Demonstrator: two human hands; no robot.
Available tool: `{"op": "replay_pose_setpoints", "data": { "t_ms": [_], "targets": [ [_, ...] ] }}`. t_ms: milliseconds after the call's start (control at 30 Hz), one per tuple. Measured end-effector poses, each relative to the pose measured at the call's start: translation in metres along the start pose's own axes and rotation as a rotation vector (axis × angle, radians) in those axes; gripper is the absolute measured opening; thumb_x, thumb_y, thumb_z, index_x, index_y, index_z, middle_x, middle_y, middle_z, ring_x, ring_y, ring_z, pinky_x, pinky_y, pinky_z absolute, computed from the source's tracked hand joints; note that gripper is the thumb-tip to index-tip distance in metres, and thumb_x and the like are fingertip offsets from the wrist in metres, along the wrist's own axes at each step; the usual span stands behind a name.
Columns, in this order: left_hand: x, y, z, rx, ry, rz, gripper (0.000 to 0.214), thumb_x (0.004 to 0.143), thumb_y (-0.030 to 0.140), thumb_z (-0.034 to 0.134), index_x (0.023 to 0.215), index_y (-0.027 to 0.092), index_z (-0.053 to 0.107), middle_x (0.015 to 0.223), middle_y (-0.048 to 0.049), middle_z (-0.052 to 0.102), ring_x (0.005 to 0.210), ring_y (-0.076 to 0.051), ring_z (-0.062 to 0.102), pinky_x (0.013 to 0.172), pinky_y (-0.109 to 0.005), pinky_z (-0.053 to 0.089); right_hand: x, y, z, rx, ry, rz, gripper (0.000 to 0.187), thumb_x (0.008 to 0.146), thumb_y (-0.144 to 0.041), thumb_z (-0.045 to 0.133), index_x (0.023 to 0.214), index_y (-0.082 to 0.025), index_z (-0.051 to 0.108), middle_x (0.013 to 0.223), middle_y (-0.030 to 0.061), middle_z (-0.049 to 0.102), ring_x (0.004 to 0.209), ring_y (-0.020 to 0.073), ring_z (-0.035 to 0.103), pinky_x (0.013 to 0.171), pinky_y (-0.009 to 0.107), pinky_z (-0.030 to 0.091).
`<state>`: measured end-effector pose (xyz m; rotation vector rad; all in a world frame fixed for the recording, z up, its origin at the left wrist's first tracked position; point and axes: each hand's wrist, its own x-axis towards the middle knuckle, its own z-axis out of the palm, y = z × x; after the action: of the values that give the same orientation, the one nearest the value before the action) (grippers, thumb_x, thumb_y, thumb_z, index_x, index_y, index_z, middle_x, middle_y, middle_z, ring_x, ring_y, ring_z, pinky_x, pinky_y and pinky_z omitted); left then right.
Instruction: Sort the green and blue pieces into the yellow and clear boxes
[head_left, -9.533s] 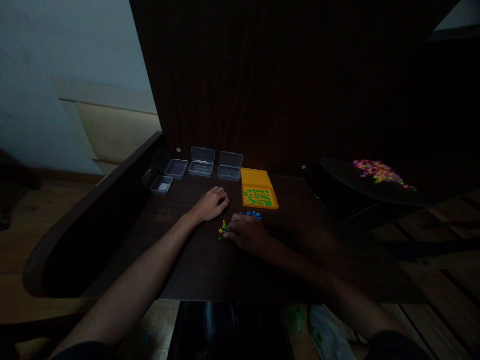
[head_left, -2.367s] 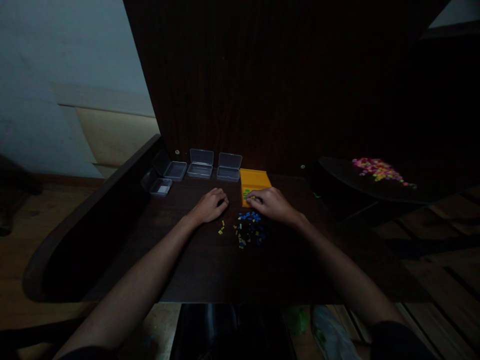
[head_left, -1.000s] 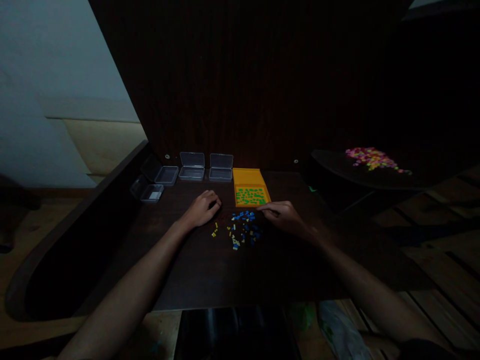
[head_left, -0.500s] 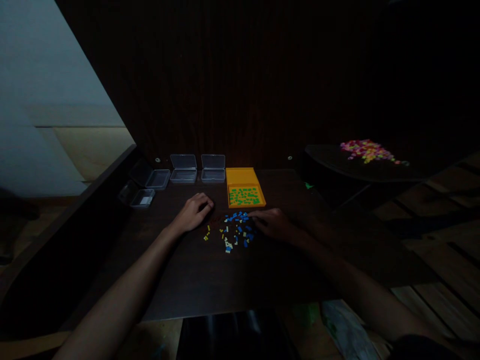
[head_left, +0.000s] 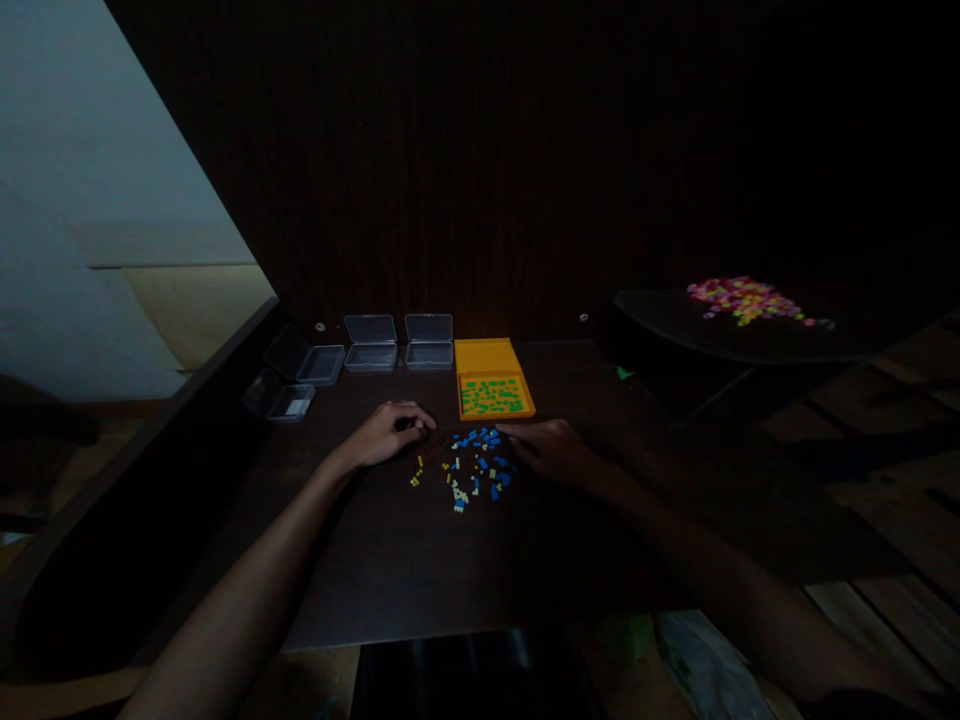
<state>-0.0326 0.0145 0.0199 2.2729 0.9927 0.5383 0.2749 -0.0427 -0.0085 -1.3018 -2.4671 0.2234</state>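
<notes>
A scatter of tiny blue and yellow pieces [head_left: 472, 470] lies on the dark wooden table [head_left: 420, 560] between my hands. My left hand [head_left: 390, 432] rests on the table just left of the scatter, fingers curled loosely with nothing visible in them. My right hand [head_left: 551, 450] lies in shadow at the right edge of the scatter, fingertips touching the pieces; whether it holds one is hidden. Behind the scatter sits an open orange case [head_left: 491, 385] filled with several green pieces.
Several clear plastic boxes [head_left: 371, 345] with open lids line the back left of the table. A dark side shelf [head_left: 720, 335] at the right carries a heap of pink and yellow pieces [head_left: 742, 298]. A dark panel rises behind the table.
My right hand has come back from the orange case to the right edge of the scatter. The camera has shifted a little; my left hand has stayed put.
</notes>
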Motion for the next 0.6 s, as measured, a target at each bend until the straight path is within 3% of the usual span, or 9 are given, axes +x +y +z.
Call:
{"op": "replay_pose_setpoints", "data": {
  "t_ms": [133,400,600],
  "targets": [
    [-0.0005,0.0007,0.0022,0.014,0.002,0.043,0.018,0.081,0.024,0.058,0.091,0.019,0.072,0.075,-0.0009,0.063,0.075,-0.015,0.06,0.073,-0.029,0.046,0.0001,-0.0005,-0.0001,0.012,0.0,-0.006,0.035,0.092,-0.023,0.048,0.124,-0.026,0.064,0.117,0.0032,0.071,0.102,0.0191,0.069,0.086,0.031,0.052],
    [0.0013,0.0028,0.0065,0.02,0.008,0.056,0.017,0.081,0.023,0.059,0.089,0.018,0.072,0.073,-0.0013,0.063,0.07,-0.014,0.058,0.069,-0.027,0.045,0.0024,-0.0058,-0.0043,-0.02,-0.086,0.019,0.047,0.093,-0.021,0.045,0.14,-0.026,0.05,0.129,0.0043,0.064,0.11,0.0203,0.065,0.089,0.034,0.051],
    [0.0009,0.0091,0.0096,0.013,-0.012,0.071,0.018,0.083,0.025,0.058,0.09,0.018,0.073,0.073,-0.0016,0.064,0.07,-0.014,0.059,0.069,-0.026,0.045,0.0029,-0.0072,-0.0046,-0.009,-0.095,0.036,0.042,0.091,-0.02,0.048,0.131,-0.028,0.059,0.124,0.0032,0.067,0.107,0.0199,0.067,0.088,0.033,0.05]
  ]
}}
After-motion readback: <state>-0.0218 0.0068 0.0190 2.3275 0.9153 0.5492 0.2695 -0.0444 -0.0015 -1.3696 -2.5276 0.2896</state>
